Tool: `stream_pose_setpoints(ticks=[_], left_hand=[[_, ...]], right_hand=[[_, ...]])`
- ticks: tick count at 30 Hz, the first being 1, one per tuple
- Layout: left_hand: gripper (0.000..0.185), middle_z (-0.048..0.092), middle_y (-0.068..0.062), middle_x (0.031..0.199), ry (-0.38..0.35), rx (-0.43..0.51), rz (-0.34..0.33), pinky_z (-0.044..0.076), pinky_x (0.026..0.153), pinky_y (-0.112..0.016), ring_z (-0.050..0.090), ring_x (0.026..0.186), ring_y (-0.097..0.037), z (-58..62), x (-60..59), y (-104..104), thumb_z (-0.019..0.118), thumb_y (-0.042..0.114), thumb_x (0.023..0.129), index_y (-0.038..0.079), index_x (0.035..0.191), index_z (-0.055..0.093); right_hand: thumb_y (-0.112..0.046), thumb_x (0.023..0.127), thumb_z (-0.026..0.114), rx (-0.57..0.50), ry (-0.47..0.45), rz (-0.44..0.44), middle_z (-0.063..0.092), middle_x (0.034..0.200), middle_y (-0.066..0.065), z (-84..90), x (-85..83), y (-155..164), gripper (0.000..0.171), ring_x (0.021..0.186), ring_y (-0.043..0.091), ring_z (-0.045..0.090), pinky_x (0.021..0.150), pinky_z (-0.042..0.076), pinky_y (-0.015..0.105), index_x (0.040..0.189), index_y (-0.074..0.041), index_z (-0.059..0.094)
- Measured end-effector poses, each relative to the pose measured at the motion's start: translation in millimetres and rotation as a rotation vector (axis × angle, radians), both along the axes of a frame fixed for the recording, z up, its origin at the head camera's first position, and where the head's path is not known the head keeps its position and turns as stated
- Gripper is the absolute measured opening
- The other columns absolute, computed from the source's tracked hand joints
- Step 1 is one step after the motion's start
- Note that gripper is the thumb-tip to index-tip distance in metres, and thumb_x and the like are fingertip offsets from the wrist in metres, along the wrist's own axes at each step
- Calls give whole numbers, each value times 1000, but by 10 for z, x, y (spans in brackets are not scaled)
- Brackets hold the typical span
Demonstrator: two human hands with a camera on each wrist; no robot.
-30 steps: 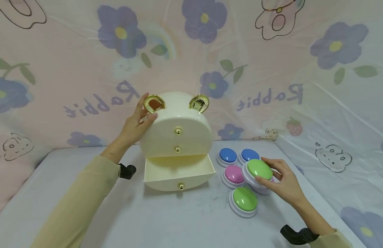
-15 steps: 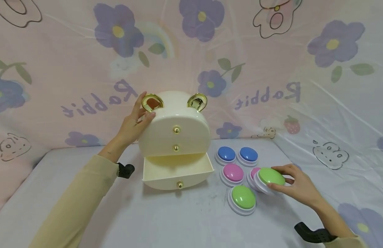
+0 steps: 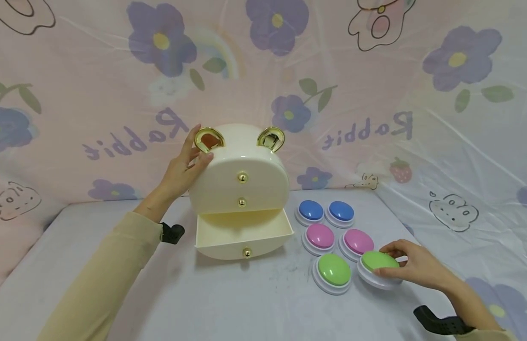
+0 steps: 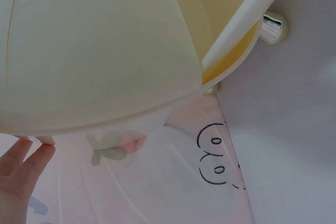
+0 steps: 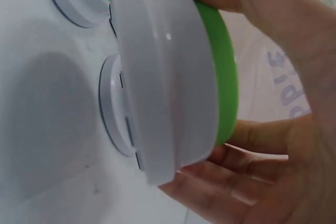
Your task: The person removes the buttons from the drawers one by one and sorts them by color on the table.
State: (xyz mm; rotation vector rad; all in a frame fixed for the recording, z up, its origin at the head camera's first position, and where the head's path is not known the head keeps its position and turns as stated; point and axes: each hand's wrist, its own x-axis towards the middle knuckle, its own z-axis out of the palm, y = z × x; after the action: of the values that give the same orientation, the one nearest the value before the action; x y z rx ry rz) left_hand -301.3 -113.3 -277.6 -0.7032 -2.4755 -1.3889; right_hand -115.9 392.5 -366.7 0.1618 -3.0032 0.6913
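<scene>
In the head view a cream drawer box [image 3: 242, 163] with gold ears stands on the table, its bottom drawer [image 3: 245, 244] pulled out with nothing in it. My left hand [image 3: 180, 170] holds the box's upper left side by the ear, thumb in front and a finger behind. In the left wrist view its fingertips [image 4: 44, 141] touch the cream shell. My right hand [image 3: 421, 266] grips a green push button [image 3: 380, 269] by its edge. The right wrist view shows this button's white base [image 5: 157, 72] tilted, with a shadow on the table beside it.
Left of the held button lies another green button [image 3: 334, 271]. Two pink buttons [image 3: 320, 237] lie behind, and two blue buttons [image 3: 311, 210] farther back. A curtain [image 3: 229, 71] printed with flowers hangs behind the white table [image 3: 246, 303].
My right hand has carried the green button right and nearer to me, from over the right pink button, which now shows whole. The left hand stays on the drawer box.
</scene>
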Motion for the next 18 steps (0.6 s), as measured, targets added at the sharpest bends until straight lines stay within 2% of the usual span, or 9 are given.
stream_pose_setpoints(ticks=[5,11,18], left_hand=[[71,36,-20,151,6,3,-8,34,110,-55,35,139,-36,-2,-2,4,50,38,99,46,151,2],[72,36,-20,151,9,3,-10,34,109,-55,35,139,-36,-9,-3,11,50,39,99,43,152,2],[72,35,-20,151,-1,-1,-1,34,110,-55,35,140,-36,-5,-9,8,49,40,99,44,152,2]], right_hand=[[-33,73,82,-16,-55,-2,63,97,2,-84,-5,39,49,85,-1,55,68,52,21,107,-3,63],[-30,75,81,-64,-113,3,62,101,5,-178,-21,86,51,88,1,54,70,52,23,111,-1,60],[-26,78,80,-190,-145,24,59,115,10,-303,-30,153,56,96,-6,51,80,53,25,120,2,54]])
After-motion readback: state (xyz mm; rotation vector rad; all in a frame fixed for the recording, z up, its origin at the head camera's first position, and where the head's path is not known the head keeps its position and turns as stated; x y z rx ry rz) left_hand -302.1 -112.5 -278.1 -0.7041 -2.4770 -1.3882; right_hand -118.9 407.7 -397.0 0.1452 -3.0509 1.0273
